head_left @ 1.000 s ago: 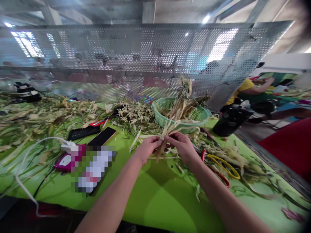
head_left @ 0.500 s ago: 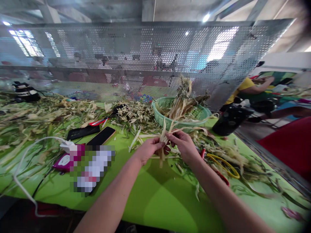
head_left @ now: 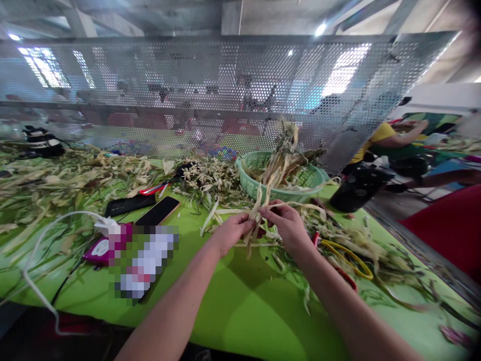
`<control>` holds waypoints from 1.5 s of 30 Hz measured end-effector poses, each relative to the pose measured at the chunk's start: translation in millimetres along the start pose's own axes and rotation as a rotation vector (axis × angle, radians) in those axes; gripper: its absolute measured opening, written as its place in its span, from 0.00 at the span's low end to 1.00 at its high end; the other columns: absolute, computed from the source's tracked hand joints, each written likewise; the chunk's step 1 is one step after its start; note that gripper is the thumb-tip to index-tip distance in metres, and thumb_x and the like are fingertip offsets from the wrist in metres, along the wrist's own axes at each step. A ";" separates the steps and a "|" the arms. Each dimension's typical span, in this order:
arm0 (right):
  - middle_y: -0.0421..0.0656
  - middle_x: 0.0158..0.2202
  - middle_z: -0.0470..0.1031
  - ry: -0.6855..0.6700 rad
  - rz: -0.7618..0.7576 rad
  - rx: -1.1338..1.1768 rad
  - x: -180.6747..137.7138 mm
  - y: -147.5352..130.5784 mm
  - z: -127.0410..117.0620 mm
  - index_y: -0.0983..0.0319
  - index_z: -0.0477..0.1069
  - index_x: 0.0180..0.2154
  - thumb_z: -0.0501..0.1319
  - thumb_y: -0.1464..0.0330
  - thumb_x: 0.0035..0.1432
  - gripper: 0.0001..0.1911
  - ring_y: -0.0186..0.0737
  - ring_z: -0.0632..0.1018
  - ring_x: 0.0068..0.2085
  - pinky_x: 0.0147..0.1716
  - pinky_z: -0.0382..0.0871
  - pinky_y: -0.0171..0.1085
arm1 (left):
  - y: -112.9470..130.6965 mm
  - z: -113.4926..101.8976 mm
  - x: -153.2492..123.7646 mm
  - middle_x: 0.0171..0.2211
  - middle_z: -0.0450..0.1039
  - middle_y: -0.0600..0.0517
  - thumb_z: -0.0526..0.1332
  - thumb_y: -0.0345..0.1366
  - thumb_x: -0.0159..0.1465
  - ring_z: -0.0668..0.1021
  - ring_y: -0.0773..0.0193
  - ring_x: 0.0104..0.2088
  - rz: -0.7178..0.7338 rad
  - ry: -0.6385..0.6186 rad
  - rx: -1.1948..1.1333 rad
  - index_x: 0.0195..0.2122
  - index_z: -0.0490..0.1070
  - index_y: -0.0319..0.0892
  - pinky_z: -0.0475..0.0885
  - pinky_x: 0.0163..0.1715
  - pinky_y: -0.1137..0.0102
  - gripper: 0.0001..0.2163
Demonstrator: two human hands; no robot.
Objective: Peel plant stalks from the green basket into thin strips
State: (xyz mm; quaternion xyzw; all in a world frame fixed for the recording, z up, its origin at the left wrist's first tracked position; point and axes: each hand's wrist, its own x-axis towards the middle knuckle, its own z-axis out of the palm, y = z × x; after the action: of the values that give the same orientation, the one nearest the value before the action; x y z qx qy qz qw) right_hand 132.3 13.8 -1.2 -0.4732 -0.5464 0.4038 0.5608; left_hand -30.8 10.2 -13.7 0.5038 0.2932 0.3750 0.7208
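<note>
Pale dried husk strips (head_left: 254, 224) are pinched between my two hands above the green table. My left hand (head_left: 233, 231) grips them from the left, its thumb and fingers closed. My right hand (head_left: 283, 220) pinches them from the right, just beside the left fingertips; part of its fingers is hidden. Long strips stretch from the hands up and right toward a light green basket (head_left: 259, 189), which holds a tall tangled bundle of dried husk (head_left: 280, 158). Under my right forearm lie scissors with yellow and red handles (head_left: 347, 258), among loose scraps.
Left of my hands lie a phone (head_left: 158, 212), a black flat case (head_left: 130, 204), a purple tissue pack (head_left: 103, 250) and a white cable (head_left: 28, 265). Husk heaps (head_left: 75, 175) cover the far left. A black bin (head_left: 358, 190) stands right; a perforated metal screen (head_left: 210, 100) rises behind.
The husk strips between my fingers have shifted slightly, their upper ends now leaning more to the right. Both hands keep their grip in nearly the same place; the whole view has shifted a little.
</note>
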 end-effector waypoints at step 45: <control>0.38 0.23 0.69 0.049 0.056 0.196 0.6 -1.6 -2.9 0.62 0.71 0.26 0.72 0.61 0.44 0.14 0.33 0.70 0.25 0.27 0.63 0.34 | 6.5 -8.8 -0.2 0.36 0.75 0.48 0.57 0.45 0.62 0.77 0.64 0.32 -0.024 0.352 0.202 0.36 0.68 0.41 0.63 0.24 0.74 0.12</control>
State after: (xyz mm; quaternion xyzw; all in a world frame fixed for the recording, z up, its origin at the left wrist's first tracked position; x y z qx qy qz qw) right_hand 135.1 13.8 0.6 -0.4409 -0.4772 0.4590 0.6060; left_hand -39.5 15.9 -10.3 0.4969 0.4568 0.4174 0.6085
